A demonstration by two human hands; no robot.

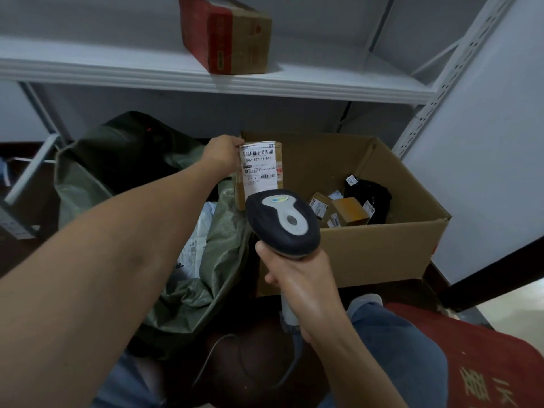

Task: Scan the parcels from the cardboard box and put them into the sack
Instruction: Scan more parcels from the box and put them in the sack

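Brown parcel (259, 172) pinched upright by the left hand (222, 151), just beyond the scanner (282, 222) the right hand (303, 287) grips.

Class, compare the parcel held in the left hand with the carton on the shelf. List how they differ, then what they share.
The held parcel faces us with a white barcode label; the shelf carton shows a red printed side instead. The held parcel is gripped upright by the left hand; the shelf carton rests on the white shelf. Both are brown cardboard boxes.
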